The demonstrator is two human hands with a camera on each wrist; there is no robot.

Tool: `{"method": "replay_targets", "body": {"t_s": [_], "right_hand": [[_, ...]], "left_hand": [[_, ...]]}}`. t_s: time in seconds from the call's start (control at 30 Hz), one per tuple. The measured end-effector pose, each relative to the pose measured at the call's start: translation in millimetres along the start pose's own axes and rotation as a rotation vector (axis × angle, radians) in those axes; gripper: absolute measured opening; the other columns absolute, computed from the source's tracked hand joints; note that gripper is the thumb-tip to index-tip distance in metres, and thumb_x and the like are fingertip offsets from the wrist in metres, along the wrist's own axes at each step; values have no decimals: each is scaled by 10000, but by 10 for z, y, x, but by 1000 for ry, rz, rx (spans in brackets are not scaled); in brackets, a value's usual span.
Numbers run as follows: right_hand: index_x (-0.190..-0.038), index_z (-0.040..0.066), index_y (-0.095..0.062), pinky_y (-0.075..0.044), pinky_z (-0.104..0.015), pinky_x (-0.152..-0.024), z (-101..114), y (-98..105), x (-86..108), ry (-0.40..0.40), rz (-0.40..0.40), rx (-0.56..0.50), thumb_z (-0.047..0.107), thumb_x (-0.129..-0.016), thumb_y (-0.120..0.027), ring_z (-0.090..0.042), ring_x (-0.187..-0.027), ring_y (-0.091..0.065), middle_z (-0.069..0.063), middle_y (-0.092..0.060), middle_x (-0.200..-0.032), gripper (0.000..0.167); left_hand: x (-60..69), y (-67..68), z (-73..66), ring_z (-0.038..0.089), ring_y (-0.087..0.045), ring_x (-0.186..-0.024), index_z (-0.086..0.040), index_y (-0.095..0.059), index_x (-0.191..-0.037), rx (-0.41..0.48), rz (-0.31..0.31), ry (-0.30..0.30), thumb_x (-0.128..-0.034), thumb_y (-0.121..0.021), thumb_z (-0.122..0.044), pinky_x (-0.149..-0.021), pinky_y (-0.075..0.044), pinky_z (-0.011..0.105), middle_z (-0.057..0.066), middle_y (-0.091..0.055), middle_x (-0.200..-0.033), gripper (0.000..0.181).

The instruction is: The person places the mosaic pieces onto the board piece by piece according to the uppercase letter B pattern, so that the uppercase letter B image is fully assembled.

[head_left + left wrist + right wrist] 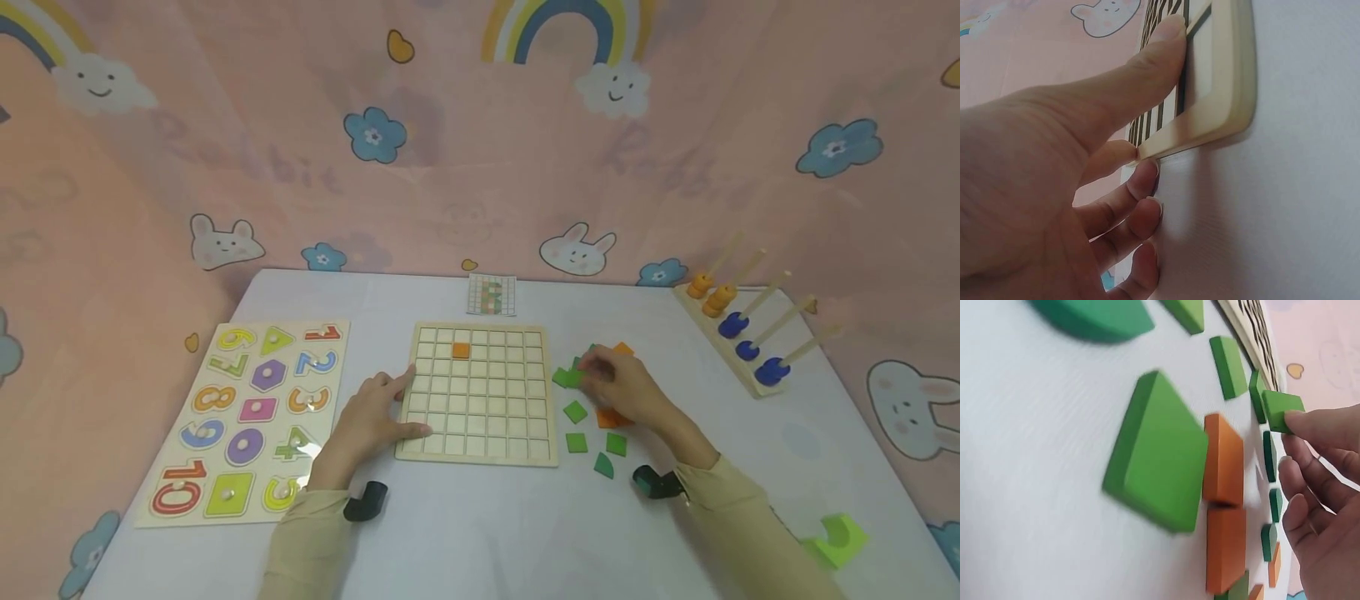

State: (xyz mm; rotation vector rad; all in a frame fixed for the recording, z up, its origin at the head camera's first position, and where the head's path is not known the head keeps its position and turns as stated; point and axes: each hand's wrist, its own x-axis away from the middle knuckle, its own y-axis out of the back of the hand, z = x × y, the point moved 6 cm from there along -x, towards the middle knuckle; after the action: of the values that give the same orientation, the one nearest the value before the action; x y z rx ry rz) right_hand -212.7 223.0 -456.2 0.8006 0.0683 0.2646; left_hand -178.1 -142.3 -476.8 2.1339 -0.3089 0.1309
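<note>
A wooden grid board (480,406) lies in the middle of the table, with one orange square tile (461,351) in a cell of an upper row. My left hand (367,421) rests at the board's left side. In the left wrist view its thumb (1147,65) lies over the grid and its index finger touches the edge. Right of the board, my right hand (626,385) pinches a green square tile (1280,405) between thumb and fingers. Around that hand lie loose green tiles (576,442) and orange tiles (606,418), some partly hidden by it. A dark green quarter-circle tile (603,466) lies nearest.
A small pattern card (492,295) lies behind the board. The number-and-shape puzzle (257,492) is at left. At the right back stands a peg stand (738,350) with orange and blue beads. A light green arched block (840,540) sits near my right sleeve.
</note>
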Motion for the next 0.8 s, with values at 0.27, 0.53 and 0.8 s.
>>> {"method": "replay_targets", "body": {"t_s": [0.27,0.53,0.8], "right_hand": [[-1103,47,-711,-488,-272,-827,165,-198,-195,31,-49,-71,70,-987,-728,-209,-919,-609,-96,-711,-999,119],[-1115,32,-739,-498,-265,-781,397,-484,-433,68,-35,-149,70,-981,-736,-182,-872,-633,-120,-738,-999,139],[-1107,1,-753,-507,-235,-774,587,-598,-608,97,-44,-233,53,-977,-742,-207,-860,-646,-154,-749,-1016,141]], "left_hand": [[2,-5,0,224,-460,-981,-169,-412,-1641,1,-6,3,-771,-942,-420,-808,-383,366,49,-539,-1074,1050],[8,6,-5,223,-459,-968,-168,-420,-1637,3,-14,-4,-768,-943,-417,-816,-399,369,52,-561,-1081,1044],[5,6,-7,226,-464,-965,-167,-426,-1634,4,-19,-11,-762,-947,-419,-819,-407,372,55,-571,-1086,1046]]}}
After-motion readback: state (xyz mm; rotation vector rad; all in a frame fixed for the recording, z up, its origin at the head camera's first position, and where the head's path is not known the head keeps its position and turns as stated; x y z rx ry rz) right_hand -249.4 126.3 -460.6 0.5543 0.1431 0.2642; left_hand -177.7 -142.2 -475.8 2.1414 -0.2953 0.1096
